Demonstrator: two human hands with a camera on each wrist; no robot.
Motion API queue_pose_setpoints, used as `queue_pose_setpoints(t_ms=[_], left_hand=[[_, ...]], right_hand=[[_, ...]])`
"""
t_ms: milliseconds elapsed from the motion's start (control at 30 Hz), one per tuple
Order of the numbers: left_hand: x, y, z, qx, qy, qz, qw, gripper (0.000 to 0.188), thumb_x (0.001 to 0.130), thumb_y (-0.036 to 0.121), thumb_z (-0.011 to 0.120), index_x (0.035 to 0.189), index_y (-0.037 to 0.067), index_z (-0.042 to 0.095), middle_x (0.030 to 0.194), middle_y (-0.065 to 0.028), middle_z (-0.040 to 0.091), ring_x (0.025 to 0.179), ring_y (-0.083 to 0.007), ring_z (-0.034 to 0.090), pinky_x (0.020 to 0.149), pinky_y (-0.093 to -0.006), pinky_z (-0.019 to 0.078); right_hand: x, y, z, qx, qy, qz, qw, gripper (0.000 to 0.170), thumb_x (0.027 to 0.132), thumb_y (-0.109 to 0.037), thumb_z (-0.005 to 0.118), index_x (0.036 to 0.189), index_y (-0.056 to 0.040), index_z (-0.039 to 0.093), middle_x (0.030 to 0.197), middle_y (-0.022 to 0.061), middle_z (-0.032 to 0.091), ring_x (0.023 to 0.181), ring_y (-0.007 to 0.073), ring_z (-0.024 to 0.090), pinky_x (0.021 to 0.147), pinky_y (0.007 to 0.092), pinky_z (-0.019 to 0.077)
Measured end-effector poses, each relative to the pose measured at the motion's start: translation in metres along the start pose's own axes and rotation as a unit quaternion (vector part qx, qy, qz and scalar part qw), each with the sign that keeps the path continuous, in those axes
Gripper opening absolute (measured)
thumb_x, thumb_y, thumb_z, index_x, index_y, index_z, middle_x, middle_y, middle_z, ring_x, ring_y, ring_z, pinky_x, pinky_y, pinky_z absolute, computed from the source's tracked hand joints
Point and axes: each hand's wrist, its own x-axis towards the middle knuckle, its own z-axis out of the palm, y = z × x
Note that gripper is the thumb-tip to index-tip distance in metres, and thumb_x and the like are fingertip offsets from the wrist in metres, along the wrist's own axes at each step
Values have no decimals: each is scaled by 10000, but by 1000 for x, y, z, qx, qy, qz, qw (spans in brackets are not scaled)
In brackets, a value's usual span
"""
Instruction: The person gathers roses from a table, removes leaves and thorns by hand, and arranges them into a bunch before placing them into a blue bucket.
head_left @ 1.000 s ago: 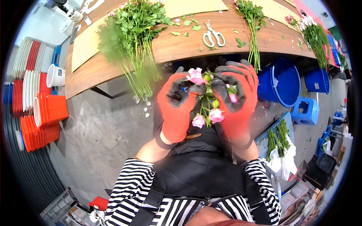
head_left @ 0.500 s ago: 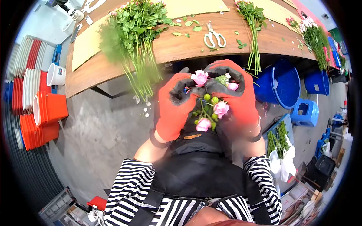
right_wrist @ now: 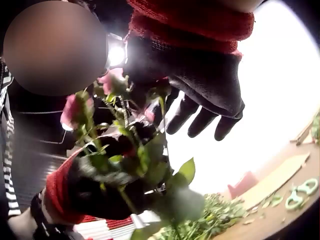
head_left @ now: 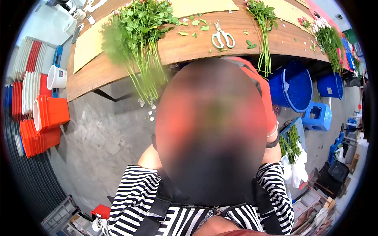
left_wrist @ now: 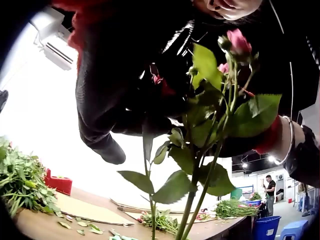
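Observation:
In the right wrist view, my gloved left hand [right_wrist: 102,192] grips the leafy stems of pink roses [right_wrist: 75,111], its fingers curled round them. Above the flowers is my right hand [right_wrist: 200,82]; its thumb side pinches a darker rose [right_wrist: 162,86] while several fingers extend loosely. The left wrist view shows my left hand [left_wrist: 102,97] beside upright stems and leaves [left_wrist: 172,187], with a pink bloom [left_wrist: 239,42] at the top. A blurred oval covers most of both hands in the head view, leaving only part of my right glove [head_left: 267,100] visible.
The wooden table [head_left: 181,53] carries scissors [head_left: 219,31], loose leaves, a large leafy bunch [head_left: 141,23] at left and a smaller bunch [head_left: 265,35] at right. Blue buckets [head_left: 291,88] and a blue stool [head_left: 317,117] stand at right; orange bins [head_left: 53,112] stand at left.
The right glove's visible edge and wrist have shifted slightly right. A blurred oval now hides the flowers and most of both hands in the head view.

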Motion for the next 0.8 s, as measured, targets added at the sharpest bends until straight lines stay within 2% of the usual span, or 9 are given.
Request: queue_pose_setpoints(t_ms=[67,200,300,467,533,600,700,733,800], left_hand=[[2,1,-2,53,-22,46,997,316,700,41,598,1001,-38,648,941,-58,636,912,-160,580,917,-309,436],[6,8,-1,247,-59,164,953,286,633,50,672,917,15,678,897,-95,638,906,-265,592,978,-404,421],[5,24,1,384,-90,219,893,258,669,110,758,918,82,697,952,-75,658,967,-278,594,1060,-478,379],[2,25,7,388,-122,296,864,311,591,28,700,899,63,687,860,-71,645,939,-296,610,1082,-526,344],[4,18,5,345,-129,291,883,318,582,34,705,899,52,686,854,-75,649,923,-302,613,1076,-524,355],[5,13,1,278,-123,265,915,304,584,34,690,887,23,679,843,-96,655,896,-309,619,1059,-510,374],[3,8,-1,139,-59,168,974,282,649,19,607,921,-29,664,888,-104,642,894,-219,601,930,-379,440],[0,12,-1,109,-43,106,987,290,675,24,595,950,-46,655,944,-84,631,901,-174,578,861,-304,443],[-1,13,-3,78,-11,43,996,276,696,33,614,956,-54,642,985,-79,620,906,-164,578,838,-274,448]], right_hand=[[0,-5,-7,-158,-23,-81,984,494,697,-194,792,1174,-184,664,1276,58,581,1264,313,459,1099,481,292],[6,-4,-16,-391,-84,-203,894,463,643,-243,813,1080,-176,677,1135,51,619,1165,286,523,1048,535,325],[9,-24,-20,-399,-160,-177,885,417,636,-219,806,1027,-163,672,1081,44,625,1093,284,552,1009,532,357],[7,6,-31,-255,-182,-101,944,400,676,-130,765,1051,-48,650,1020,100,658,1001,290,600,893,371,468],[5,13,-33,-90,-171,82,978,363,709,-107,735,1052,-33,644,1013,92,665,970,241,615,850,348,484],[18,27,-39,66,-227,245,940,324,751,-62,677,1067,-5,632,1010,82,671,974,170,623,853,311,491],[7,34,-17,-5,-34,109,993,341,742,32,648,1082,16,629,1077,98,642,1060,179,595,950,292,446],[4,25,-9,97,3,125,987,370,720,63,657,1086,12,635,1115,96,631,1077,181,581,971,310,434],[-1,20,-7,45,-9,90,995,411,680,41,714,1082,-13,647,1116,98,631,1093,210,582,980,337,437]])
